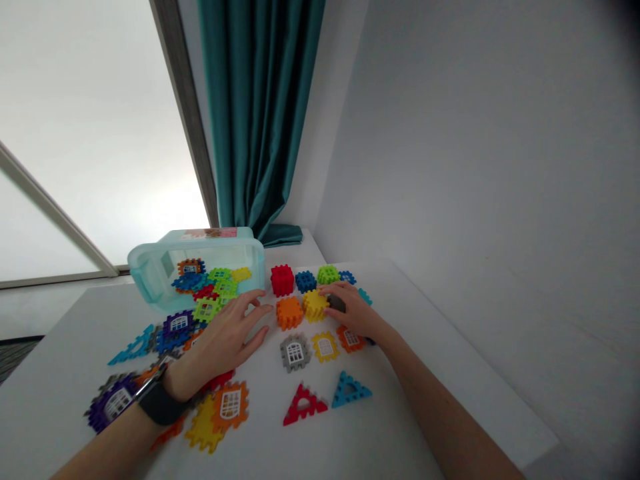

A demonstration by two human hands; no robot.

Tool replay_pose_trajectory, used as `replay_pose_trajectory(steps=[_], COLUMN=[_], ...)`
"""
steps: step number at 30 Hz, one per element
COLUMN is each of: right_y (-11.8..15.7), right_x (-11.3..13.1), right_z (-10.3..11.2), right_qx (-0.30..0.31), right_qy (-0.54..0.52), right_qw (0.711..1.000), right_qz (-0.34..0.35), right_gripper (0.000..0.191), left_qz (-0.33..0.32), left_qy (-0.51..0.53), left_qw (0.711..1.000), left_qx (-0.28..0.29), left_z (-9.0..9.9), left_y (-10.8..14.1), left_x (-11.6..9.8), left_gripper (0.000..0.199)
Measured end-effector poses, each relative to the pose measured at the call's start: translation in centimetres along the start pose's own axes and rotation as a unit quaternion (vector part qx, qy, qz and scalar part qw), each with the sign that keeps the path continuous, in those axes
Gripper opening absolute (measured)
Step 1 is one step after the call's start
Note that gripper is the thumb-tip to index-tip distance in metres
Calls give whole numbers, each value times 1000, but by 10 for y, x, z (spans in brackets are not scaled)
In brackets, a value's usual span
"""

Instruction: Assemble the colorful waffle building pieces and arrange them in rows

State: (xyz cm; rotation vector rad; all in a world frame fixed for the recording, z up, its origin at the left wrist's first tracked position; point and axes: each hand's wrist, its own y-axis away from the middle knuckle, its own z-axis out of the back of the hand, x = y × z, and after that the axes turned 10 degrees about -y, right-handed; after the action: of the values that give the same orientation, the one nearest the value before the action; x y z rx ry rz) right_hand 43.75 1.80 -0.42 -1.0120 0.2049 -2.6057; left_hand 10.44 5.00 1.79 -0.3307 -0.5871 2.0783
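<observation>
My right hand [353, 308] curls its thumb and fingers round a dark grey piece [336, 303], mostly hidden by the hand. Its fingertips are at the right side of a stack of yellow toothed building pieces [315, 305]. My left hand [236, 331], a dark watch on its wrist, is held open with fingers apart, just left of an orange stack [289, 313]. It holds nothing. Behind these stand a red stack [283, 280], a blue stack [305, 281] and a green stack [328, 274]. In front lie grey [295, 353], yellow [325, 347] and orange [349, 339] window pieces.
A pale blue see-through bin [150, 273] lies on its side, pieces spilling out. Mixed pieces, including a purple one [116, 402], surround my left forearm. Red [304, 404] and blue [351, 390] triangles lie on the white table [370, 447]. A wall [475, 233] rises at the right.
</observation>
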Motion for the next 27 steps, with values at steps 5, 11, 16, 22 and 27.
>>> replay_pose_trajectory(steps=[5, 11, 16, 22, 27], right_y=[0, 1, 4, 9, 10], right_x=[0, 4, 11, 18, 29], right_z=[-1, 1, 4, 3, -1], right_qx=[3, 1, -12, -20, -30], right_qy=[5, 8, 17, 26, 32], right_qw=[1000, 1000, 1000, 999, 997], right_qz=[-1, 6, 9, 26, 60], right_gripper=[33, 34, 31, 26, 25], left_qz=[3, -12, -11, -24, -30], left_qy=[-7, -17, -17, -12, -17], left_qw=[1000, 1000, 1000, 999, 997], left_qx=[3, 12, 18, 42, 68], left_z=[2, 2, 4, 4, 7], left_y=[-1, -1, -2, -1, -3], left_x=[-2, -3, -2, 0, -3], left_gripper=[27, 27, 28, 27, 26])
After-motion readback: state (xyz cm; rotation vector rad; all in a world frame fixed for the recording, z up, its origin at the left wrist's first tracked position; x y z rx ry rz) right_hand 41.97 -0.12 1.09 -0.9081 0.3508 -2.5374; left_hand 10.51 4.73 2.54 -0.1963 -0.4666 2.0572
